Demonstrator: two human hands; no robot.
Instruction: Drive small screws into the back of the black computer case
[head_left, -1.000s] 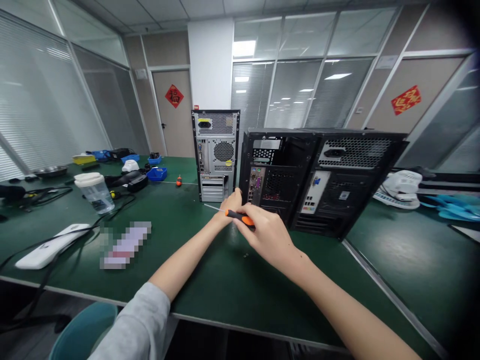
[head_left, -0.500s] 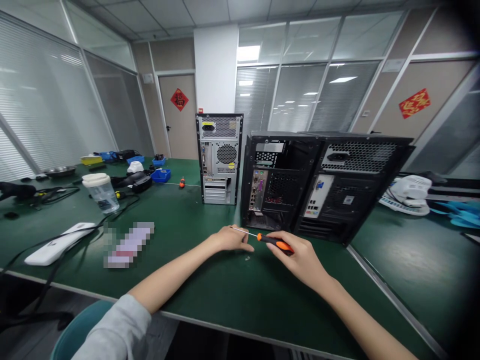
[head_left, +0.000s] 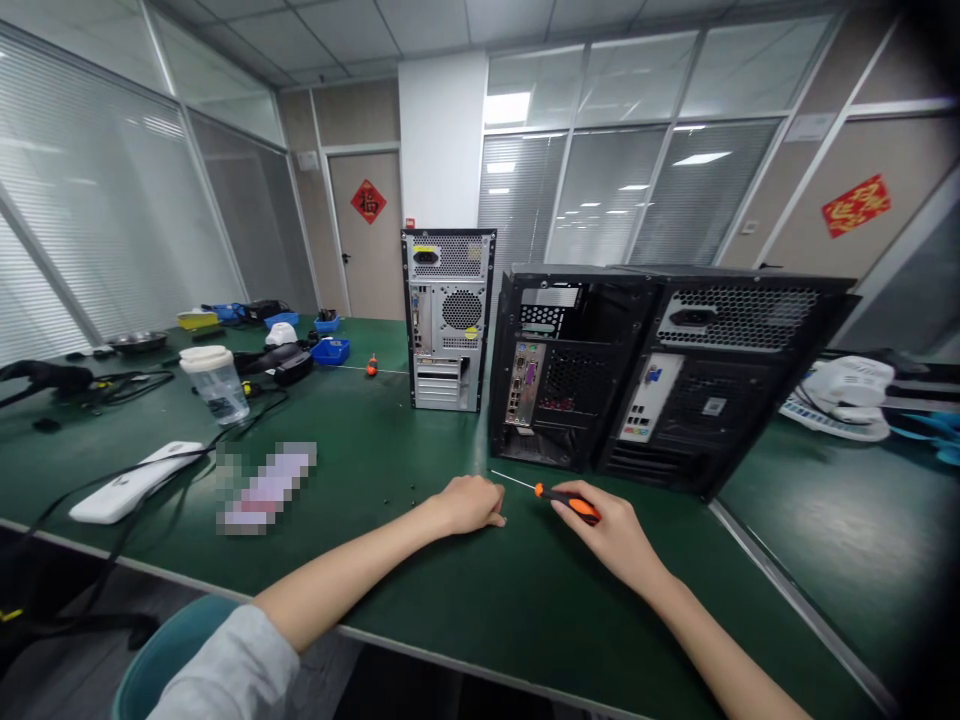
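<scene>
My right hand (head_left: 611, 530) is wrapped round the black and orange handle of a screwdriver (head_left: 570, 500). Its thin metal shaft points left, and the tip is just above the knuckles of my left hand (head_left: 469, 505). That left hand rests low on the green table, its fingers curled under and mostly hidden; whether they pinch something small cannot be made out. Behind both hands stand two black computer cases (head_left: 566, 380), side by side with their back panels towards me. A silver-backed computer case (head_left: 448, 330) stands upright farther left.
Tiny dark pieces (head_left: 412, 488) lie left of my left hand. Farther left are a white power-bank-like block (head_left: 135, 482) with a black cable, a blurred-out flat item (head_left: 268, 488) and a clear cup (head_left: 215, 385). Blue trays (head_left: 330, 352) stand behind. A metal-edged table seam (head_left: 795, 590) runs at right.
The view has turned slightly left. My left hand has drawn towards me, covering a small clear bit on the table. The screwdriver tip no longer overlaps that hand, and tiny dark pieces have come into sight.
</scene>
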